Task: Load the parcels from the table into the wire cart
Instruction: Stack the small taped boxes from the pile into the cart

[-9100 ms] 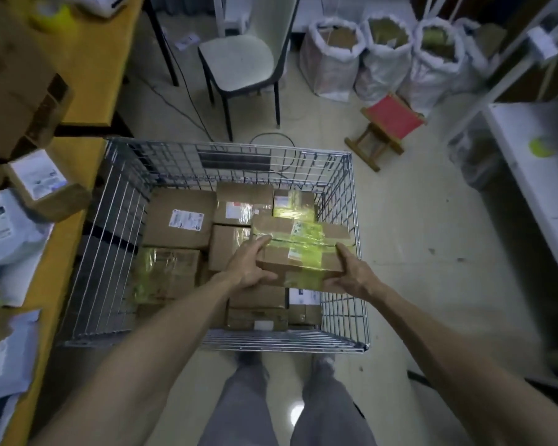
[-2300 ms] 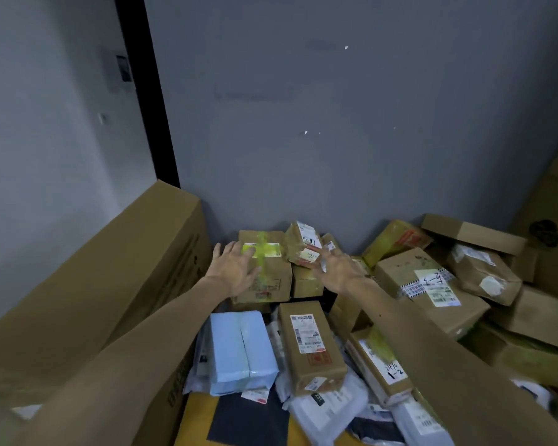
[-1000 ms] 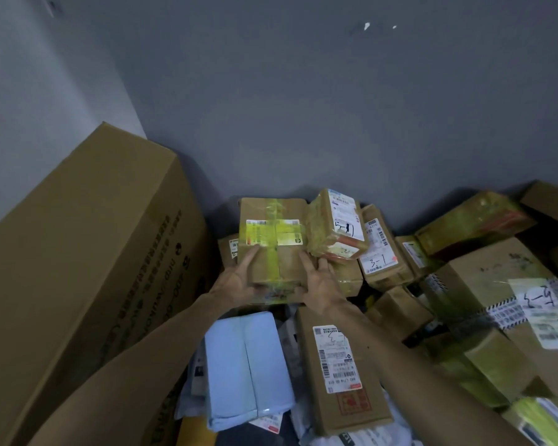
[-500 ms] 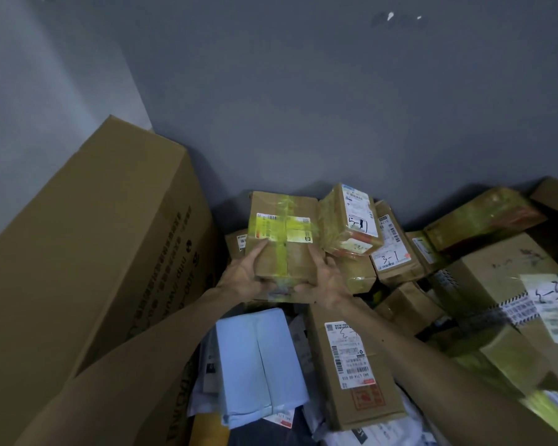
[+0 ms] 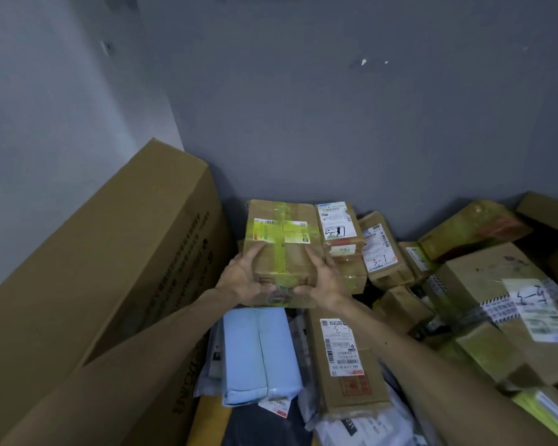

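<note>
Cardboard parcel (image 5: pixel 282 249), brown, bound crosswise with yellow-green tape and bearing a yellow-tinted label on its top face, is held between both hands at the rear of the parcel pile, close to the grey wall (image 5: pixel 335 107). Left hand (image 5: pixel 242 280) grips the near left corner: the thumb lies extended along the top face, and the remaining fingers curl around the near end, their tips mostly hidden beneath the parcel. Right hand (image 5: pixel 324 281) grips the near right corner in the same manner, thumb on the top face and fingers curled under the near edge. Whether the far end of the parcel touches the pile below cannot be determined. Directly to its right, touching or nearly touching, stands a taped box marked "5-1" (image 5: pixel 337 226), and beside that a tilted box marked "3-1" (image 5: pixel 380 249). A large brown carton (image 5: pixel 110 252) with dark printed lettering lies along the left side and reaches into the wall corner. Below the hands lie a light blue soft package (image 5: pixel 258 352) and, to its right, a long cardboard box (image 5: pixel 345 358) with a white barcode label and a red stamp. A big box (image 5: pixel 496 284) with a white label and printed tape occupies the right side. A strip of yellow table top (image 5: pixel 207 420) shows at the bottom edge.
</note>
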